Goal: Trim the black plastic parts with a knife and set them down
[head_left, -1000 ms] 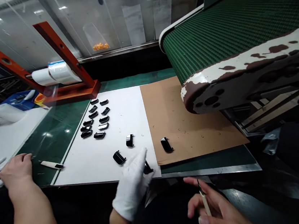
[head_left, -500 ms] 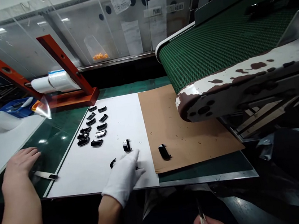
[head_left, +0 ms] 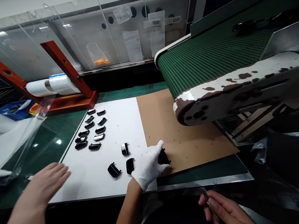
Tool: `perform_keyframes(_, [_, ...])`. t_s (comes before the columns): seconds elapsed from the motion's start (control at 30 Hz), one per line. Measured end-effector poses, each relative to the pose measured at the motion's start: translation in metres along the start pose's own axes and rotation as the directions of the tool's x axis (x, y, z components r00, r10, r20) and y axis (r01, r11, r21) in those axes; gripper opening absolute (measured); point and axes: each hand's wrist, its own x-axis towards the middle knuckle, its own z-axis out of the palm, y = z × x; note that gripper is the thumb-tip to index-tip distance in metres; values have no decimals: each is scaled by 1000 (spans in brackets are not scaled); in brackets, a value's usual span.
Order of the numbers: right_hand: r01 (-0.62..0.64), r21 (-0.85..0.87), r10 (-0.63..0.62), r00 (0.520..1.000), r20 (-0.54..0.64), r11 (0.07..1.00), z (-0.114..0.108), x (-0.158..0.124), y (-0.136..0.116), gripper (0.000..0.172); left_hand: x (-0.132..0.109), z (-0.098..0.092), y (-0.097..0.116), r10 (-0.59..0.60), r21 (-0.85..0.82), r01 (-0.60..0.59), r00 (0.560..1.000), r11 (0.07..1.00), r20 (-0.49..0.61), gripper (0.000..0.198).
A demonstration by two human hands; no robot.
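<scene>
Reference all positions to the brown sheet [head_left: 163, 114], which lies on the green worktop [head_left: 208, 172]; your left hand [head_left: 148, 164], in a white glove, crosses the left edge of the brown sheet; its thumb and forefinger are spread around a black part [head_left: 164, 157] at the near left corner of that sheet; whether they press on the part or only surround it, you cannot tell from this view.

Your right hand [head_left: 222, 208], bare, is in front of the near edge of the brown sheet; its fingers are closed on a thin, dark tool [head_left: 212, 209], the upper end of which points toward that edge.

To the left of the brown sheet, and adjoining it, is a white sheet [head_left: 129, 121]; three loose black pieces [head_left: 130, 166] lie on it, near your glove; a group of further black pieces [head_left: 95, 146] lies farther left of the brown sheet, in two rough columns.

A co-worker's bare hand [head_left: 49, 180], fingers extended, is well to the left of the brown sheet, over the near left side of the white one; an orange roll stand [head_left: 66, 66] is beyond and left of the brown sheet; a green belt conveyor [head_left: 209, 68] overhangs its far right portion.
</scene>
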Motion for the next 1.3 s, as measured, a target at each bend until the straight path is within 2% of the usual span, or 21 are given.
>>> perform_keyframes(0.07, [84, -137, -98, 990, -100, 987, -1, -1, -13, 47, -12, -35, -27, -13, -52, 11, 999, 999, -39, 28])
perform_keyframes(0.13, [163, -275, -223, 953, -203, 947, 2, -2, -26, 41, -18, -71, -62, -29, -99, 22, 997, 995, -72, 26])
perform_keyframes(0.2, [237, -389, -353, 900, -258, 890, 6, -4, -38, 34, -18, -97, -98, -32, -146, 20, 996, 989, -81, 23])
perform_keyframes(0.23, [279, -434, -414, 873, -256, 857, 9, -5, -42, 31, -15, -104, -113, -32, -171, 16, 995, 985, -89, 22])
perform_keyframes(0.3, [377, -496, -532, 819, -216, 782, 13, -5, -48, 23, -7, -106, -135, -30, -224, 6, 994, 975, -105, 21])
perform_keyframes(0.37, [472, -529, -630, 759, -162, 705, 16, -5, -51, 14, 1, -100, -146, -31, -276, -6, 991, 961, -130, 21])
perform_keyframes(0.43, [525, -544, -685, 717, -131, 654, 17, -5, -52, 8, 6, -95, -148, -35, -323, -19, 986, 946, -161, 20])
perform_keyframes(0.5, [538, -553, -701, 702, -123, 636, 17, -6, -51, 5, 10, -94, -145, -37, -363, -36, 980, 931, -193, 20])
perform_keyframes(0.63, [567, -550, -727, 678, -111, 613, 16, -10, -49, 8, 10, -103, -125, -29, -417, -85, 965, 905, -259, 21])
perform_keyframes(0.73, [571, -536, -727, 675, -124, 622, 16, -13, -50, 7, -2, -94, -86, -8, -436, -140, 947, 889, -320, 21])
perform_keyframes(0.8, [575, -515, -726, 672, -146, 635, 18, -14, -51, 5, -17, -73, -46, 14, -440, -183, 933, 879, -359, 23])
perform_keyframes(0.9, [585, -477, -723, 668, -176, 656, 20, -16, -53, 4, -43, -29, 25, 78, -440, -252, 923, 862, -377, 35])
perform_keyframes(0.97, [581, -473, -717, 674, -176, 662, 19, -18, -55, 4, -56, -3, 67, 138, -440, -302, 920, 846, -366, 61])
perform_keyframes(1.03, [567, -501, -708, 692, -140, 654, 15, -19, -57, 7, -63, 12, 95, 192, -440, -365, 901, 820, -389, 83])
perform_keyframes(1.1, [534, -543, -673, 736, -78, 647, 10, -20, -60, 22, -65, 16, 109, 196, -454, -383, 893, 804, -405, 87])
perform_keyframes(1.2, [467, -625, -594, 804, 5, 626, 4, -20, -67, 54, -66, 11, 112, 150, -489, -345, 907, 801, -393, 83])
perform_keyframes(1.3, [453, -721, -583, 808, 83, 525, 0, -17, -76, 61, -68, 7, 111, 131, -530, -320, 922, 785, -363, 86])
